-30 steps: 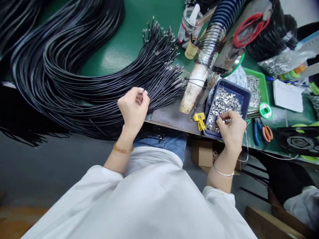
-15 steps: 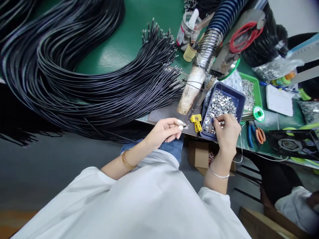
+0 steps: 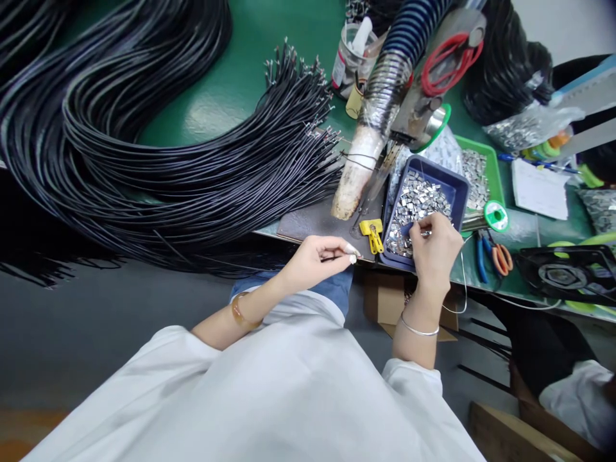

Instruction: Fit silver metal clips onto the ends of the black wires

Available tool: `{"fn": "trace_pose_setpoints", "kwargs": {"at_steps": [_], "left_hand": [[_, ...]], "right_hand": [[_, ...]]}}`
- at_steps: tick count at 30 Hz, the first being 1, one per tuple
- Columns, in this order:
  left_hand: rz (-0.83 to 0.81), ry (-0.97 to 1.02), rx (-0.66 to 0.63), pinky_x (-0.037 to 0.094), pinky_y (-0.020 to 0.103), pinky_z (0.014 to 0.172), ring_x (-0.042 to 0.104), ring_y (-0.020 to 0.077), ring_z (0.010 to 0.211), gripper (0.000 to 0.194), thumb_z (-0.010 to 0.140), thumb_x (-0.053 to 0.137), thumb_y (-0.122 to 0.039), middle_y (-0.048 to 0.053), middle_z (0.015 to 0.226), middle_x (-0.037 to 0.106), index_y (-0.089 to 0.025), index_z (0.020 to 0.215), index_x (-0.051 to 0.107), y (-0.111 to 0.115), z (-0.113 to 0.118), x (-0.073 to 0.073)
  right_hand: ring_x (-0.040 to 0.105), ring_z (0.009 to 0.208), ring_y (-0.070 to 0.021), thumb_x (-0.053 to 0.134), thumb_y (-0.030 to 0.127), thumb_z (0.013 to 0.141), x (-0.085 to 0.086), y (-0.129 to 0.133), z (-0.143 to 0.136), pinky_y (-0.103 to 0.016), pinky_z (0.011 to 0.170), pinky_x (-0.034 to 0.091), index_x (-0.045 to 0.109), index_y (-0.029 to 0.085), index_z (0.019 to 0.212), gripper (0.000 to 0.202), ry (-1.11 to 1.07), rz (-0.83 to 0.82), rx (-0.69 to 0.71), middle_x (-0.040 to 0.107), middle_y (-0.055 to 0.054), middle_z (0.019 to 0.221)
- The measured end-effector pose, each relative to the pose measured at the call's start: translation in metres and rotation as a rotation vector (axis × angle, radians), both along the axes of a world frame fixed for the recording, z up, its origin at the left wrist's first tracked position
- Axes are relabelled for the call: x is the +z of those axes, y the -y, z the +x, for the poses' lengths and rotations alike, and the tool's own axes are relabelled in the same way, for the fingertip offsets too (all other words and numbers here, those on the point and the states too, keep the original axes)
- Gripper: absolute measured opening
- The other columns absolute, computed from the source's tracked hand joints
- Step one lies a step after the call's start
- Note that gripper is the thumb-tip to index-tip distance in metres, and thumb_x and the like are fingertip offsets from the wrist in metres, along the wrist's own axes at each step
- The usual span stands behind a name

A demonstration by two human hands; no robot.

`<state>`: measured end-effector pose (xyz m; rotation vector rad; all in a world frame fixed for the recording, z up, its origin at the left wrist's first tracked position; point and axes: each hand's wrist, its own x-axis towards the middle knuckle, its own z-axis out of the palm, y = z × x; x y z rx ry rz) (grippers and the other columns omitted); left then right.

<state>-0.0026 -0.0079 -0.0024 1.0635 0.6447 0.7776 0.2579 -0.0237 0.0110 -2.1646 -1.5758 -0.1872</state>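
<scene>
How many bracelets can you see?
2: a tan bracelet on the left wrist and a silver bracelet on the right wrist. More could hide under the white sleeves.

The left hand (image 3: 312,260) pinches a wire (image 3: 360,257), the right hand (image 3: 437,249) over metal pieces (image 3: 419,197).

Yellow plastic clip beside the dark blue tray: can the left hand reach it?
Probably yes: the left hand is near the yellow plastic clip, nothing visible between them, though its pinched fingers must open.

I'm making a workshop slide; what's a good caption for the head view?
Left hand pinching a wire tip, right hand at the blue tray of metal bits.
</scene>
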Motion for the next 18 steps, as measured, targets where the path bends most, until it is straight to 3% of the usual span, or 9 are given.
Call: {"fn": "trace_pose_setpoints", "kwargs": {"at_steps": [4, 7, 9, 11, 14, 16, 18], "left_hand": [[0.099, -0.089, -0.081, 0.039, 0.018, 0.051, 0.05, 0.006, 0.05, 0.012, 0.081, 0.069, -0.023, -0.002, 0.055, 0.058, -0.011, 0.078, 0.069, 0.003, 0.0, 0.004], [0.006, -0.05, -0.007, 0.032, 0.017, 0.044, 0.043, 0.0044, 0.042, 0.016, 0.085, 0.066, -0.027, -0.004, 0.05, 0.055, -0.013, 0.079, 0.062, 0.0, 0.0, 0.005], [-0.072, -0.02, 0.021, 0.026, 0.017, 0.04, 0.037, 0.0034, 0.037, 0.02, 0.084, 0.068, -0.032, -0.003, 0.05, 0.057, -0.014, 0.081, 0.06, -0.002, 0.001, 0.006], [-0.13, -0.014, 0.019, 0.02, 0.018, 0.037, 0.033, 0.0025, 0.034, 0.025, 0.082, 0.071, -0.036, -0.003, 0.05, 0.059, -0.014, 0.081, 0.059, -0.003, 0.0, 0.008], [-0.154, 0.002, -0.009, 0.02, 0.018, 0.036, 0.033, 0.0025, 0.034, 0.031, 0.081, 0.073, -0.042, -0.002, 0.05, 0.058, -0.013, 0.08, 0.06, -0.003, -0.001, 0.01], [-0.153, 0.007, -0.012, 0.02, 0.018, 0.037, 0.033, 0.0024, 0.034, 0.032, 0.081, 0.073, -0.042, -0.002, 0.049, 0.058, -0.014, 0.078, 0.059, -0.003, -0.001, 0.011], [-0.15, 0.005, -0.004, 0.02, 0.017, 0.037, 0.032, 0.002, 0.034, 0.03, 0.082, 0.072, -0.039, -0.003, 0.048, 0.058, -0.014, 0.076, 0.058, -0.003, -0.002, 0.011]], "right_hand": [[0.054, 0.064, -0.0138, 0.059, 0.019, 0.081, 0.001, 0.008, -0.012, -0.031, 0.067, 0.045, 0.051, 0.023, 0.07, 0.013, -0.103, 0.202, -0.021, 0.057, 0.002, 0.07], [0.064, 0.062, -0.0139, 0.063, 0.028, 0.087, 0.004, 0.021, -0.043, -0.029, 0.058, 0.051, 0.057, 0.022, 0.077, 0.013, -0.312, 0.419, -0.024, 0.065, 0.0, 0.079], [0.072, 0.073, -0.0167, 0.065, 0.027, 0.089, 0.004, 0.032, -0.069, -0.031, 0.062, 0.056, 0.06, 0.022, 0.081, 0.011, -0.322, 0.523, 0.04, 0.07, -0.002, 0.086], [0.074, 0.084, -0.0174, 0.07, 0.019, 0.087, 0.002, 0.04, -0.094, -0.034, 0.075, 0.061, 0.065, 0.024, 0.086, 0.007, -0.218, 0.57, 0.211, 0.074, -0.001, 0.089], [0.075, 0.088, -0.0146, 0.071, 0.011, 0.085, -0.005, 0.044, -0.116, -0.03, 0.081, 0.062, 0.067, 0.026, 0.099, 0.022, -0.212, 0.533, 0.486, 0.077, 0.0, 0.097], [0.075, 0.091, -0.0142, 0.068, 0.009, 0.086, -0.011, 0.042, -0.12, -0.029, 0.081, 0.062, 0.066, 0.025, 0.101, 0.022, -0.306, 0.521, 0.502, 0.077, -0.001, 0.1], [0.075, 0.093, -0.0148, 0.065, 0.011, 0.089, -0.014, 0.039, -0.119, -0.03, 0.08, 0.062, 0.066, 0.024, 0.098, 0.017, -0.468, 0.535, 0.393, 0.076, -0.002, 0.099]]}}
